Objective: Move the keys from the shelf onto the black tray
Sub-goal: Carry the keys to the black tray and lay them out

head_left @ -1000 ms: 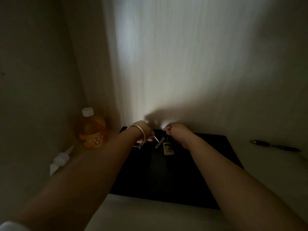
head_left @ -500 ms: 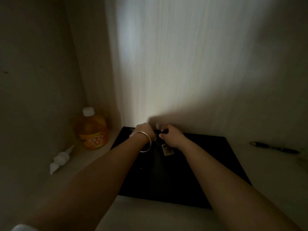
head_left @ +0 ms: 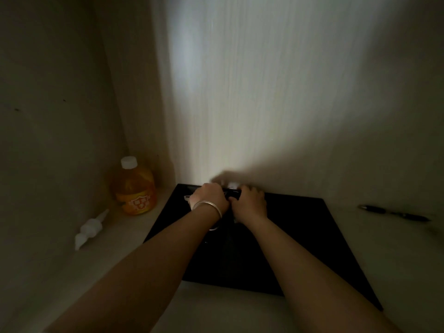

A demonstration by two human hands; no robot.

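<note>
Head view: the scene is dim, lit only on the pale back wall. Both forearms reach forward to the far edge of the black tray, which lies flat on the light shelf.

The left hand, with a thin silver bangle on its wrist, sits knuckles-up beside the right hand; the two nearly touch. The fingers of both hands are curled downward and inward, but whether they are clamped on anything cannot be told, since the fingertips are hidden under the hands.

The keys show only as a small dark, glossy lump in the gap between the two sets of fingers, over the tray's far edge. Their shape, number and colour cannot be made out in the gloom. A small pale bit sticks out just left of the left fingers, and a faint pale sliver peeks from under the right wrist; what either is cannot be told.

Well to the left of the fingers, an orange bottle with a white cap stands upright in the corner. Nearer the camera than that, a white nozzle-like piece lies on its side on the shelf. Well to the right of the fingers, a dark pen lies on the shelf, off the tray.
</note>
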